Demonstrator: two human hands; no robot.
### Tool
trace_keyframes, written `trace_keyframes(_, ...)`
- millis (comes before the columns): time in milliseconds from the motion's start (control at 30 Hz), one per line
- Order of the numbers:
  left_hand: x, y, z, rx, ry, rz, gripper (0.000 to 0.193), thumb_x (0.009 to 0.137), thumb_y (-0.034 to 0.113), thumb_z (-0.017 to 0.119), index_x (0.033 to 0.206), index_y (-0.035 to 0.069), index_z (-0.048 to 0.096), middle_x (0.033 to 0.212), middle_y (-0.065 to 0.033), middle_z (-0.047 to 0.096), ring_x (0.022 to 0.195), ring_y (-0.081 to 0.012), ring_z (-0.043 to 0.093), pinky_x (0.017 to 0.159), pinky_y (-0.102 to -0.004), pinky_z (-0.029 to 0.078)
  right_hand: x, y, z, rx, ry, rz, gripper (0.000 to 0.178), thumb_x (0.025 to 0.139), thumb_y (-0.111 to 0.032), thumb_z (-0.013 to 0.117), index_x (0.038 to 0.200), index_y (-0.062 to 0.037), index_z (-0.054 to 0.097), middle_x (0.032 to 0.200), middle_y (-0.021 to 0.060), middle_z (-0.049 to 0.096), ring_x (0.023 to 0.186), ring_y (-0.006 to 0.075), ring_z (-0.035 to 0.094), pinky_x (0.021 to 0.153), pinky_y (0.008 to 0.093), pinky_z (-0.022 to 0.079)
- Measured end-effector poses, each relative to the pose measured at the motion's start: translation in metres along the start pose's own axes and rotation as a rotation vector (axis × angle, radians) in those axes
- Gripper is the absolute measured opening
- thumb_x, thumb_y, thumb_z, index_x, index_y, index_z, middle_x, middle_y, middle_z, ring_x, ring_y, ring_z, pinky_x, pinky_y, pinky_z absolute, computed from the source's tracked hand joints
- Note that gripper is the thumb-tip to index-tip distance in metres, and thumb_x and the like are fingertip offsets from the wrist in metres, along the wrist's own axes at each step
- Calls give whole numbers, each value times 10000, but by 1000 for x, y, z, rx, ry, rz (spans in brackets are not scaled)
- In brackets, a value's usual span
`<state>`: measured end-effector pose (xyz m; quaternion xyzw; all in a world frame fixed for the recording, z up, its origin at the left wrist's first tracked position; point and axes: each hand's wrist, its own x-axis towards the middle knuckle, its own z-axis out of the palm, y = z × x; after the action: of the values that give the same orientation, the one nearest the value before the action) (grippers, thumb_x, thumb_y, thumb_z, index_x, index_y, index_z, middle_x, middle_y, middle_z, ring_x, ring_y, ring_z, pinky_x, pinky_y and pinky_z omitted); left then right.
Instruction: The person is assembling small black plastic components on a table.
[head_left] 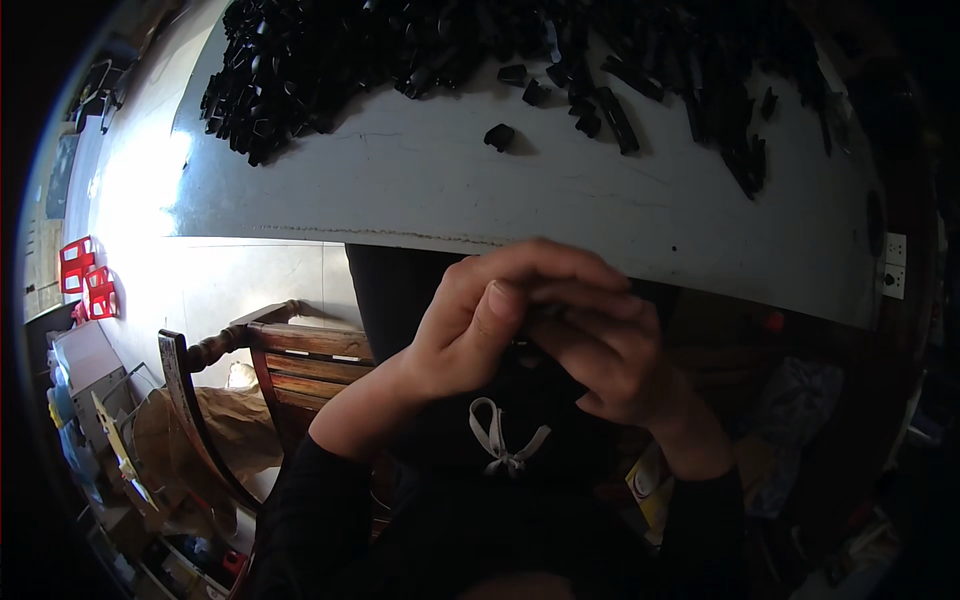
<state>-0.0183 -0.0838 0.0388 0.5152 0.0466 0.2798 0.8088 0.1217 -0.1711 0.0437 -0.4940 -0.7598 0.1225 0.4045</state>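
My hands meet in front of my body, just off the near edge of the grey table (400,195). My left hand (465,325) is closed, its thumb bent in and its fingers reaching over toward the right. Against it, from the right, comes my right hand (615,355) with its fingers curled together. Whatever lies between them is hidden by the fingers and the dark background. Black plastic pieces (300,75) are heaped along the table's far side. A single small black piece (499,138) lies nearest to my hands, with a longer black piece (616,120) to its right.
A wooden armchair (310,342) stands at my left below the table edge. Red stools (77,262) are on the floor at far left, near boxes (95,360). A white wall socket (895,265) sits at the right. A white drawstring (490,430) hangs on my dark clothing.
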Motion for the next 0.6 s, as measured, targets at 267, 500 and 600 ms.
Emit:
trace_keyframes(267,20,-9,-14,357,158,209,406,1000,320,406,1037,-28,611,989,-120,647,936,-218,608,826,-312,471,-7,9,-2,-86,-161,178,375,648,104,608,1012,14,605,946,136,630,884,274,645,783,375,535)
trace_keyframes(500,53,-16,-61,1531,437,61,103,806,119,652,844,54,581,816,-86,598,757,-276,614,621,-381,494,44,90,-30,-611,108,612,281,758,-102,752,1018,-45,664,956,85,648,869,224,658,759,322,536)
trace_keyframes(600,55,-18,-63,1719,417,16,98,808,130,628,853,66,570,816,-84,593,769,-293,621,617,-398,510,51,102,-29,-724,-61,708,312,755,-106,751,1052,-51,673,969,87,653,870,232,657,739,329,525)
